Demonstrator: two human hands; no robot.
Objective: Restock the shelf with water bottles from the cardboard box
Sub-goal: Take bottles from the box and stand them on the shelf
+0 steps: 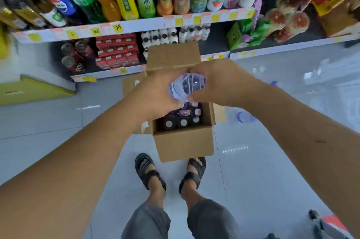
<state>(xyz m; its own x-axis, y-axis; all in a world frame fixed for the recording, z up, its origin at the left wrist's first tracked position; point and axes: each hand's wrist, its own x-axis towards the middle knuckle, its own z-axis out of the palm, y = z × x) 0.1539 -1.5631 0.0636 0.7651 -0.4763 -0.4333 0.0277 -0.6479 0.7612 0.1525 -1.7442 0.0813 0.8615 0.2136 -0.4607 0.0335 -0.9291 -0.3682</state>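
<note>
An open cardboard box (185, 145) stands on the floor just in front of my feet, with several white-capped water bottles (183, 119) upright inside. Above the box I hold one clear water bottle (186, 86) seen from its bottom end. My left hand (157, 96) grips its left side and my right hand (218, 82) grips its right side. The bottom shelf (109, 75) lies beyond the box, with white-capped bottles (161, 39) at its back and a dark gap to the right of the box flap.
The upper shelf (136, 26) carries large coloured drink bottles with yellow price tags. Red cartons (116, 51) and cans sit at the lower left. Snack packs (282, 22) fill the right shelves. A yellow box (29, 90) lies on the floor at left. Loose bottles (245, 117) lie right of the box.
</note>
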